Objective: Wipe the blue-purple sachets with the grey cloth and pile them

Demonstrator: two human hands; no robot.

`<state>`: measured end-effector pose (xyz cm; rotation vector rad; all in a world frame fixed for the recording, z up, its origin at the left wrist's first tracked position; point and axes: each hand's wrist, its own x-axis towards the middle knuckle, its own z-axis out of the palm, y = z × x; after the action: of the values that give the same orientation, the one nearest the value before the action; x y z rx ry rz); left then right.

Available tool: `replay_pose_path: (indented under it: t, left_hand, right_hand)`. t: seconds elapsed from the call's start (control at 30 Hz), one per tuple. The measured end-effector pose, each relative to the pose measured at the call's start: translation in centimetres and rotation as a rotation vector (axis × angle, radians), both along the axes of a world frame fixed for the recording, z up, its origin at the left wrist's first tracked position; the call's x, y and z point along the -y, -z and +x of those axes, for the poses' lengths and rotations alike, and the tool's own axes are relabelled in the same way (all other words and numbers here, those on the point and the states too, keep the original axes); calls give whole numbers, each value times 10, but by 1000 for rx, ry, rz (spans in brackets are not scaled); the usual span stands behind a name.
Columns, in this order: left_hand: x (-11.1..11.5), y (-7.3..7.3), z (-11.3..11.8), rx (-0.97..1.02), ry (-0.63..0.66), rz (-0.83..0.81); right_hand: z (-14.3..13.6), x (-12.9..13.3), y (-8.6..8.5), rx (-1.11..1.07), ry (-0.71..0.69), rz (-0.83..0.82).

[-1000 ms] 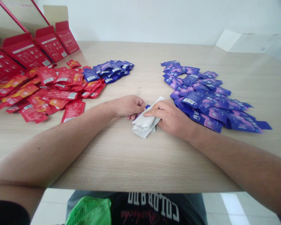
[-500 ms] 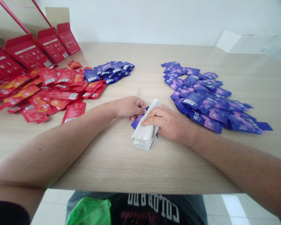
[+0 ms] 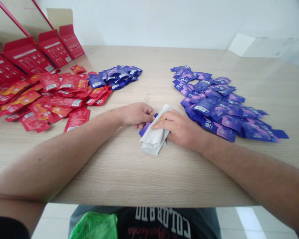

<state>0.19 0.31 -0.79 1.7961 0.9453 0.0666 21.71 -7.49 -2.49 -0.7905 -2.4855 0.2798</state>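
In the middle of the table, my left hand (image 3: 140, 115) is closed on the edge of a purple sachet (image 3: 144, 128). My right hand (image 3: 177, 127) grips a folded white cloth (image 3: 153, 136) and presses it over the sachet, so most of the sachet is hidden. A spread pile of purple sachets (image 3: 215, 113) lies to the right of my right hand. Beyond my left hand, a smaller heap of purple sachets (image 3: 119, 75) touches a large heap of red sachets (image 3: 62, 89).
Red cardboard boxes (image 3: 54, 48) with raised flaps stand along the left side. A white box (image 3: 260, 46) sits at the back right against the wall. The table (image 3: 144, 181) ends just in front of my body, where a green mesh cloth (image 3: 94, 225) lies on my lap.
The white cloth has shifted slightly under my right hand, its lower end now a little higher. My left hand keeps its hold on the sachet. The whole view has tilted slightly.
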Motion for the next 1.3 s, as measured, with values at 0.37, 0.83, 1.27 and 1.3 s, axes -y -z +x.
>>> replay_pose_path:
  t: [0.37, 0.83, 1.27, 1.3]
  left_hand:
    - [1, -2, 1, -7, -1, 12]
    - [1, -2, 2, -12, -15, 8]
    - [1, -1, 1, 2, -21, -3]
    - [1, -1, 1, 3, -19, -2]
  right_hand:
    - [-3, 4, 0, 2, -45, -7]
    - [-6, 6, 1, 6, 74, 6]
    - [-2, 3, 1, 11, 113, 13]
    - [-3, 4, 1, 9, 106, 15]
